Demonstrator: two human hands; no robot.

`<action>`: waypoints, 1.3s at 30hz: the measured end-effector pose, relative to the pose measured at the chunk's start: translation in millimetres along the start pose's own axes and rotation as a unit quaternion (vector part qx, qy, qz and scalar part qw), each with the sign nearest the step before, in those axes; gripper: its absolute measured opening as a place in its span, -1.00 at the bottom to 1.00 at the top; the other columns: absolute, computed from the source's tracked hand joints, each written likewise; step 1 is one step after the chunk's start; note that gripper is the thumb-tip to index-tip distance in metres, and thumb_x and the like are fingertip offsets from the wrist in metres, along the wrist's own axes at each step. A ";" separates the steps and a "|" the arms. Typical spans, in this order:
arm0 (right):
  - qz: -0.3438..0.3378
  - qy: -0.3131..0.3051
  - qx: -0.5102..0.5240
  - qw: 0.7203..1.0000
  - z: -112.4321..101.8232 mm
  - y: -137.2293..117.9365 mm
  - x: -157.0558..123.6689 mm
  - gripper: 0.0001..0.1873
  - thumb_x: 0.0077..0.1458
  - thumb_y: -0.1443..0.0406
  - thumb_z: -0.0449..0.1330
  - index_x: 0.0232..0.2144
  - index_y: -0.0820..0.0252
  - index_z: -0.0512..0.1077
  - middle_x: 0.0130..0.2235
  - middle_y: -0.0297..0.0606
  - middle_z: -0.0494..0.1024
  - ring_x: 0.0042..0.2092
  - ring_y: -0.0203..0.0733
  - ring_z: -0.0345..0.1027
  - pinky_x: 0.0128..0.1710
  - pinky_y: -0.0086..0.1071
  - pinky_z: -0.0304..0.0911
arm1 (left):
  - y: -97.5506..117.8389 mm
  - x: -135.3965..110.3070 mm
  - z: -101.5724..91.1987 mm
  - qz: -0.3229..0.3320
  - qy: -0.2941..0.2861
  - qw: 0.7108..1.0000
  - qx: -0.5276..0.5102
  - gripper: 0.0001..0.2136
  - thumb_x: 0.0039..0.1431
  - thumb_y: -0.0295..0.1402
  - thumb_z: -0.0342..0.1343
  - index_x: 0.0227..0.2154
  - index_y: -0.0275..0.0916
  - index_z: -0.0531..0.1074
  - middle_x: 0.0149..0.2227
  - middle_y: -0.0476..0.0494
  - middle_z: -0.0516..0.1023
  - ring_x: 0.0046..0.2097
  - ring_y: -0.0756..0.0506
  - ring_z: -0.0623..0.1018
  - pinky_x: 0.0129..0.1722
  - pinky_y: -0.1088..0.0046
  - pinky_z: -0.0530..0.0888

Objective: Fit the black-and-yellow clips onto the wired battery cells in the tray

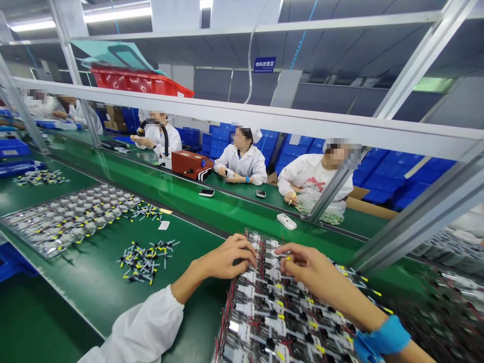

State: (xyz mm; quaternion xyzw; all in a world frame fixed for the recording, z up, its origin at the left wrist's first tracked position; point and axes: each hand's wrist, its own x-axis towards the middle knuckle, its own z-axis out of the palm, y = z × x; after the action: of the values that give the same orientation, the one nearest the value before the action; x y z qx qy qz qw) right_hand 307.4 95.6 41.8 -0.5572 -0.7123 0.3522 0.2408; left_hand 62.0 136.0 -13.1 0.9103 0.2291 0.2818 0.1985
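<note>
Green-topped assembly benches [79, 322] run in long lines through a factory room, with an aluminium shelf frame [242, 118] crossing the view above the near one. A red plastic tray [141, 81] sits up on that frame, and blue plastic crates [223, 143] stand stacked behind the far bench. Three co-workers in white coats [242, 164] sit along that far bench, with two more people further left, their hands on their own work. A red case [187, 164] stands on the far bench near its middle.

On the near bench, toward its left end, lies a second clear tray [71, 219] of packed parts. Just beside its near edge is a loose heap of yellow-and-black pins [145, 262]. At the bench's near right, a clear tray [230, 327] runs out of view past the bottom edge, packed with rows of white connectors [272, 302] trailing red and black wires.

Both hands work at this tray's far end, reaching in from the near side. The left hand [227, 257], in a white sleeve, is curled downward with its fingers over the connectors. The right hand [302, 264], with a blue wristband [383, 338], is extended with its fingers slightly spread among the same rows. Whether either hand is gripping a connector cannot be told from this view.
</note>
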 end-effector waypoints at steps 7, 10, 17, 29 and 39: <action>-0.005 0.018 -0.036 0.999 4.2 12.4 13.9 -0.69 -0.03 0.08 0.17 -0.36 0.17 0.49 -0.53 -0.33 0.44 -0.51 -0.22 0.23 -0.52 -0.39 0.06 | 0.0 3.3 0.8 0.022 -0.067 0.990 0.126 -0.64 0.12 -0.59 -0.04 -0.15 -0.08 0.50 -0.06 -0.12 0.40 0.03 -0.18 0.28 0.13 0.21 0.24; -0.018 0.017 -0.043 0.999 10.1 10.2 19.1 -0.72 -0.05 0.05 0.15 -0.41 0.12 0.41 -0.50 -0.35 0.44 -0.47 -0.21 0.23 -0.49 -0.40 0.06 | 0.9 4.3 0.6 0.025 -0.064 0.986 0.151 -0.68 0.11 -0.57 -0.04 -0.15 -0.13 0.47 -0.07 -0.15 0.39 0.00 -0.19 0.28 0.10 0.21 0.26; -0.019 0.017 -0.103 0.994 15.8 4.1 20.8 -0.65 -0.01 0.09 0.06 -0.30 0.10 0.53 -0.55 -0.36 0.40 -0.52 -0.18 0.17 -0.49 -0.36 0.00 | 2.0 0.4 -2.1 0.022 -0.062 0.990 0.123 -0.65 0.10 -0.60 -0.08 -0.15 -0.12 0.47 -0.10 -0.13 0.40 -0.03 -0.16 0.30 0.08 0.26 0.27; 0.006 0.027 -0.119 0.993 18.8 -2.9 17.5 -0.69 -0.07 0.11 0.11 -0.42 0.12 0.56 -0.45 -0.32 0.55 -0.42 -0.14 0.30 -0.39 -0.36 0.10 | 5.3 6.0 0.6 0.006 -0.049 0.991 0.127 -0.75 0.10 -0.54 -0.05 -0.18 -0.18 0.36 -0.19 -0.12 0.40 -0.12 -0.13 0.35 -0.03 0.30 0.28; -0.020 0.021 -0.081 0.996 36.4 -2.3 25.2 -0.66 -0.05 0.08 0.13 -0.40 0.14 0.59 -0.45 -0.29 0.56 -0.39 -0.09 0.35 -0.36 -0.33 0.12 | -4.4 -1.2 4.5 -0.036 0.013 0.996 -0.080 -0.77 0.30 -0.20 0.08 -0.10 -0.20 0.42 -0.08 -0.14 0.52 -0.01 -0.11 0.43 0.05 0.35 0.29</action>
State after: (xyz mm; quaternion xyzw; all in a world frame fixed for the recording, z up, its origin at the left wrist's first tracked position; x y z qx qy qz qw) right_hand 272.6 111.0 19.2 -0.5675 -0.7444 0.2768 0.2170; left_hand 62.6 137.9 -19.2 0.8791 0.2408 0.3034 0.2777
